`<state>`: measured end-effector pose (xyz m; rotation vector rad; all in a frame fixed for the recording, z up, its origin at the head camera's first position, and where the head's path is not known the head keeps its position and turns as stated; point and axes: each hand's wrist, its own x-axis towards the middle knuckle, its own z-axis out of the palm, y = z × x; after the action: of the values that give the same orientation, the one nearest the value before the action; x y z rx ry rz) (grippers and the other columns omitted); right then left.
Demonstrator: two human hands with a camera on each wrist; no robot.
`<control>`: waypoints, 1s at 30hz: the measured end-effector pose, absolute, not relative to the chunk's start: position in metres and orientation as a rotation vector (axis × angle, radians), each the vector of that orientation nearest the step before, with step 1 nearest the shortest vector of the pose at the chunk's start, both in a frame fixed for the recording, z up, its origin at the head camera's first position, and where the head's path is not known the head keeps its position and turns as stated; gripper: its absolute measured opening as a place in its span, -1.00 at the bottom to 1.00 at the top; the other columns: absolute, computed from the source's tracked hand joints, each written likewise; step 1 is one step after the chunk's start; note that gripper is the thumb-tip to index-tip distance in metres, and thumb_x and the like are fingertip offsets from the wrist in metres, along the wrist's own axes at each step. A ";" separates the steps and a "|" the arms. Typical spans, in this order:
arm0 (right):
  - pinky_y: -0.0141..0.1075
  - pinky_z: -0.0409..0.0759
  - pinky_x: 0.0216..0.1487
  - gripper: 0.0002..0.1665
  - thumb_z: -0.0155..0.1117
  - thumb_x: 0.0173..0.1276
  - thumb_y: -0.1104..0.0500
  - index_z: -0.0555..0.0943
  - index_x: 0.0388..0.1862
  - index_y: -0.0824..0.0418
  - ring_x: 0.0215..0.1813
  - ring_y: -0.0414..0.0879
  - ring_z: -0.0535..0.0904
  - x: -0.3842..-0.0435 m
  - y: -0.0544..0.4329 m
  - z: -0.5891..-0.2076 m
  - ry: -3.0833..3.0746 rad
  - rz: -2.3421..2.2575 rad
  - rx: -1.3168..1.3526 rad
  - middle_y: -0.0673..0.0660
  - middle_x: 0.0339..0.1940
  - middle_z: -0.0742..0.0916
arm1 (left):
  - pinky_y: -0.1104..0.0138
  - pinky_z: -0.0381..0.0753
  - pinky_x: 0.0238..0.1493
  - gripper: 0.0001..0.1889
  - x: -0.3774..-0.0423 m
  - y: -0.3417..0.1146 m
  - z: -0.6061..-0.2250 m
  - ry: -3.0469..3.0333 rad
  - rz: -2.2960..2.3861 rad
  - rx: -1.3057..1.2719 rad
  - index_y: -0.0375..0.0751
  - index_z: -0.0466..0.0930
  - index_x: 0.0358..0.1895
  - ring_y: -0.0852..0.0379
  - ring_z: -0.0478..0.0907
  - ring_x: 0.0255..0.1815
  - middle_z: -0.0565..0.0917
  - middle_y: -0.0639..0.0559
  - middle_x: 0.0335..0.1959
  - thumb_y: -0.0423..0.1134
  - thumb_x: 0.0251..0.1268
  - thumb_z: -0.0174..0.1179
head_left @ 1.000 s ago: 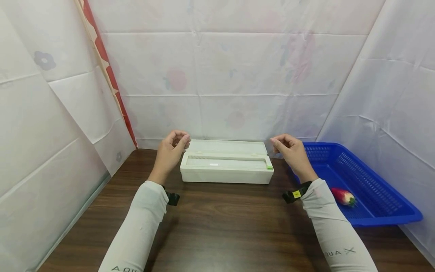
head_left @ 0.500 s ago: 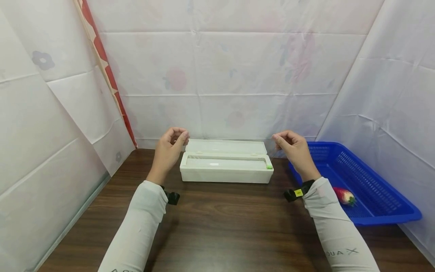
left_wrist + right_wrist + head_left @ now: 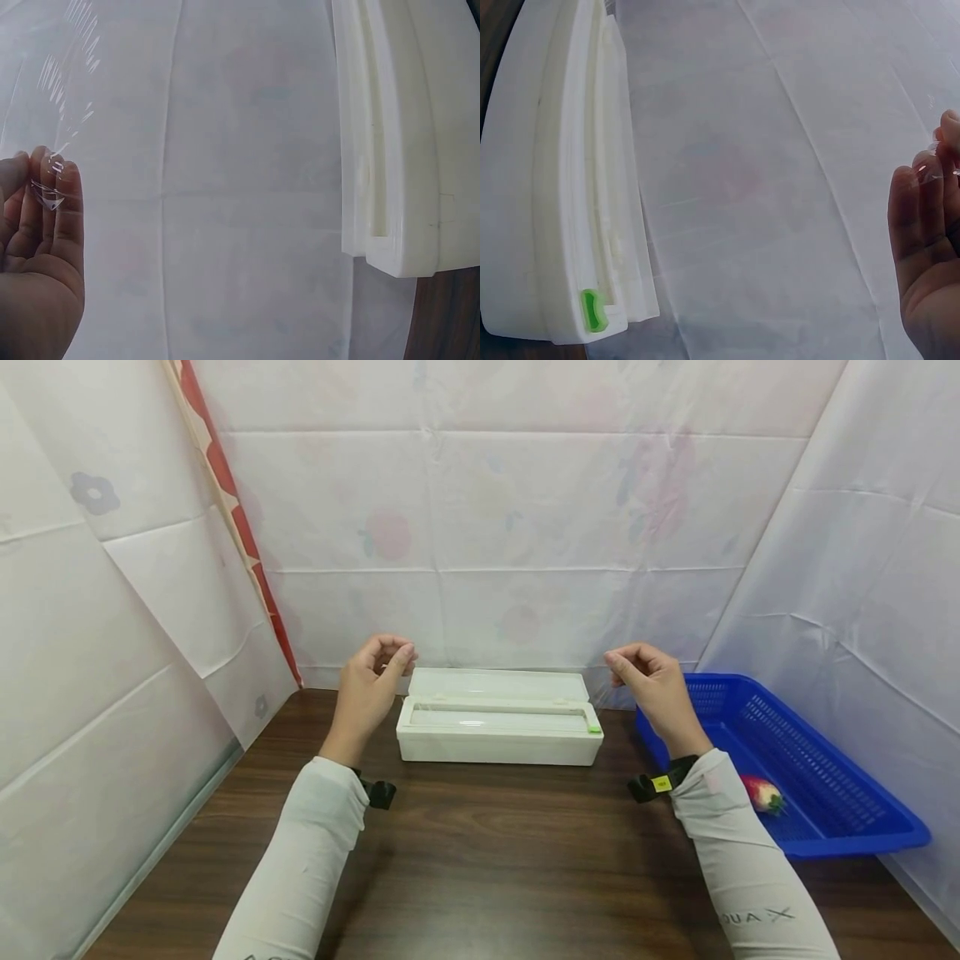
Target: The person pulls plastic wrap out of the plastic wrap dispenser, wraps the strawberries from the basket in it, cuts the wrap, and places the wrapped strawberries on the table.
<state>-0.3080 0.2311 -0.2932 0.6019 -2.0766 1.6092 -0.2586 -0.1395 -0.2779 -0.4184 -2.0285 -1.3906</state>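
A white cling film dispenser (image 3: 498, 749) sits on the brown table with its lid (image 3: 498, 683) raised at the back. The green slider (image 3: 594, 310) is at the right end of its top. My left hand (image 3: 372, 681) is raised above the dispenser's left end, pinching one corner of the clear cling film (image 3: 51, 79) between thumb and fingers. Over the right end, my right hand (image 3: 652, 687) pinches the other corner. The film is nearly invisible in the head view; glints and creases show it at the fingertips in both wrist views.
A blue plastic basket (image 3: 847, 846) stands to the right, partly behind my right forearm. In it lies a red, pale-ended fruit or vegetable (image 3: 763, 795) with a green tuft. White patterned sheets (image 3: 495, 510) hang behind and on both sides of the table (image 3: 480, 860).
Both hands have risen slightly and moved a little farther apart, still holding the cling film. The dispenser and basket have stayed in place.
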 end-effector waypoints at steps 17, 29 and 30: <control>-0.38 0.58 -0.23 -0.66 0.32 0.46 0.12 0.63 -0.17 0.45 -0.35 -0.10 0.56 -0.303 0.232 -0.285 -2.044 1.627 0.634 0.09 -0.45 0.64 | 0.44 0.59 -0.21 -0.79 -0.254 -0.139 -0.268 -2.019 -1.410 -0.427 -0.46 0.58 -0.03 -0.14 0.65 -0.23 0.69 -0.30 -0.19 -0.33 0.52 0.13; -0.37 0.60 -0.23 -0.70 0.31 0.46 0.14 0.65 -0.16 0.41 -0.36 -0.11 0.58 -0.301 0.232 -0.278 -2.028 1.635 0.658 0.11 -0.42 0.66 | 0.45 0.56 -0.26 -0.81 -0.251 -0.140 -0.264 -1.999 -1.381 -0.452 -0.46 0.58 -0.04 -0.05 0.63 -0.27 0.70 -0.29 -0.20 -0.34 0.51 0.14; -0.37 0.61 -0.24 -0.71 0.31 0.46 0.14 0.65 -0.17 0.41 -0.36 -0.11 0.58 -0.301 0.232 -0.277 -2.025 1.637 0.658 0.11 -0.42 0.66 | 0.43 0.57 -0.25 -0.80 -0.250 -0.140 -0.264 -2.000 -1.380 -0.449 -0.46 0.58 -0.04 -0.04 0.63 -0.27 0.70 -0.29 -0.20 -0.34 0.51 0.14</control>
<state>-0.3008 0.2320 -0.2775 0.6581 -2.0252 1.6372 -0.2501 -0.1396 -0.2635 -0.4495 -1.9999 -1.3801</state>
